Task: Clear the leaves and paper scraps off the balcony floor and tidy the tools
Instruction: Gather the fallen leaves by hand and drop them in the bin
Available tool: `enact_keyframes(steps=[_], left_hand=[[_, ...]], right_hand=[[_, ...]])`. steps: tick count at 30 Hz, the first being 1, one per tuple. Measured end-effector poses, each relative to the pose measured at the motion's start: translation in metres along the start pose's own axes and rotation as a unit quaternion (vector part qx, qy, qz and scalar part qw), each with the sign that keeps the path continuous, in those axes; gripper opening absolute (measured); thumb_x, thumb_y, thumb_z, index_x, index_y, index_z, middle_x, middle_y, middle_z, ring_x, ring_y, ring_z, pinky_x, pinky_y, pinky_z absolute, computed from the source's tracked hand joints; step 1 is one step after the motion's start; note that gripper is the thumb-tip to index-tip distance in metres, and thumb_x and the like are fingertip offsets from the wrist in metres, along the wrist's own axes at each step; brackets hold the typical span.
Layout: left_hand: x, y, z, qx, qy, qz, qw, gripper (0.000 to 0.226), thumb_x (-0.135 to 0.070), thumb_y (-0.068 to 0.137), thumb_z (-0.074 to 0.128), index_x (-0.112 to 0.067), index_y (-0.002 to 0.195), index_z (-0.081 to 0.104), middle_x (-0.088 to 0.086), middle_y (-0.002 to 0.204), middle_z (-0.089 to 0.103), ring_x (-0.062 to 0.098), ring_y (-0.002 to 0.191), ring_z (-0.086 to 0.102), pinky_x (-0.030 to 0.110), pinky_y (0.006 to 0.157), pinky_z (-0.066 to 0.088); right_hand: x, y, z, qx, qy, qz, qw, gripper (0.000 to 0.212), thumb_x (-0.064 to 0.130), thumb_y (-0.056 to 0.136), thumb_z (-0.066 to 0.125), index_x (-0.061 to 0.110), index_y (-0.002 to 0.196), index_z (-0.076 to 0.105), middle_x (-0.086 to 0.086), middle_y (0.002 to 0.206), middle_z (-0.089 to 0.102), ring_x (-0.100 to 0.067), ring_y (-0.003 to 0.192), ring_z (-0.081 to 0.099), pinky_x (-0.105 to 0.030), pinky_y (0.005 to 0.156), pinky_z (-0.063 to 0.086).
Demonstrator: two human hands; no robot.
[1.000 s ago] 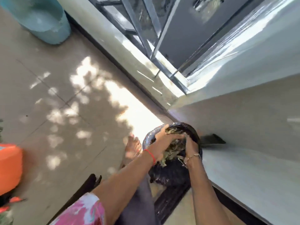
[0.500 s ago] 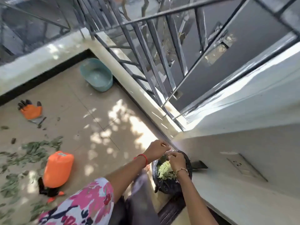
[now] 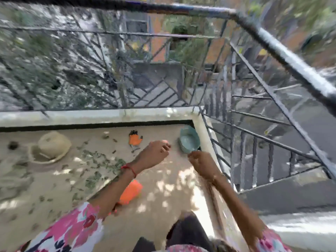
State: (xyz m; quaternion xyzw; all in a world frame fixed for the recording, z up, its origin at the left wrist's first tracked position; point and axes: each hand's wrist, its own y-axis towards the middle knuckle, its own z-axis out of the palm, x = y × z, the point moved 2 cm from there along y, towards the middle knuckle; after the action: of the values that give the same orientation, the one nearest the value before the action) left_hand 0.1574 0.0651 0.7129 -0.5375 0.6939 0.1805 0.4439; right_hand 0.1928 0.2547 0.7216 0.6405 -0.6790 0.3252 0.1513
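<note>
Two bare hands, left hand point(image 3: 154, 153) and right hand point(image 3: 201, 163) loosely curled, empty, crumbly leaves point(image 3: 98, 162) on smooth floor point(image 3: 163, 188)

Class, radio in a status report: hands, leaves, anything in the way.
Left hand and right hand raised, apparently empty. Leaves scattered on floor. Straw hat and orange glove lying nearby.

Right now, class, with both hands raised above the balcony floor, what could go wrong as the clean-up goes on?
1. Scattered leaves lie in the open; a breeze could perhaps carry them through the railing.
2. The orange container lies on the floor under the left arm, a possible trip hazard.
3. The orange glove and straw hat could get swept up with the leaves.
</note>
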Motion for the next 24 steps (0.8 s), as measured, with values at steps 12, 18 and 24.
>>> enact_keyframes(steps=[12, 18, 24], left_hand=[[0.127, -0.058, -0.077, -0.212, -0.001, -0.284, 0.935, 0.022, -0.010, 0.090, 0.057, -0.018, 0.109, 0.065, 0.018, 0.123, 0.059, 0.033, 0.116, 0.053, 0.031, 0.098, 0.036], [0.128, -0.025, -0.053, -0.286, -0.046, -0.343, 0.894, 0.038, 0.003, 0.083, 0.059, 0.002, 0.120, 0.056, 0.014, 0.119, 0.054, 0.028, 0.115, 0.052, 0.024, 0.095, 0.036], [0.157, 0.010, -0.030, -0.284, -0.056, -0.408, 0.866, 0.065, -0.036, 0.075, 0.044, -0.007, 0.133, 0.048, 0.015, 0.136, 0.050, 0.033, 0.127, 0.046, 0.046, 0.105, 0.038]], right_hand=[[0.056, 0.114, 0.053, 0.149, -0.083, -0.127, 0.977, 0.022, 0.009, 0.083, 0.054, 0.002, 0.098, 0.069, -0.012, 0.102, 0.068, -0.025, 0.098, 0.062, -0.017, 0.084, 0.039], [0.080, 0.186, 0.078, 0.293, -0.187, -0.221, 0.911, 0.029, 0.010, 0.090, 0.047, 0.005, 0.117, 0.058, -0.013, 0.120, 0.053, -0.027, 0.113, 0.051, -0.026, 0.094, 0.036], [0.098, 0.247, 0.097, 0.325, -0.228, -0.290, 0.871, 0.031, 0.016, 0.092, 0.048, 0.004, 0.120, 0.052, -0.014, 0.128, 0.047, -0.028, 0.116, 0.048, -0.031, 0.096, 0.036]])
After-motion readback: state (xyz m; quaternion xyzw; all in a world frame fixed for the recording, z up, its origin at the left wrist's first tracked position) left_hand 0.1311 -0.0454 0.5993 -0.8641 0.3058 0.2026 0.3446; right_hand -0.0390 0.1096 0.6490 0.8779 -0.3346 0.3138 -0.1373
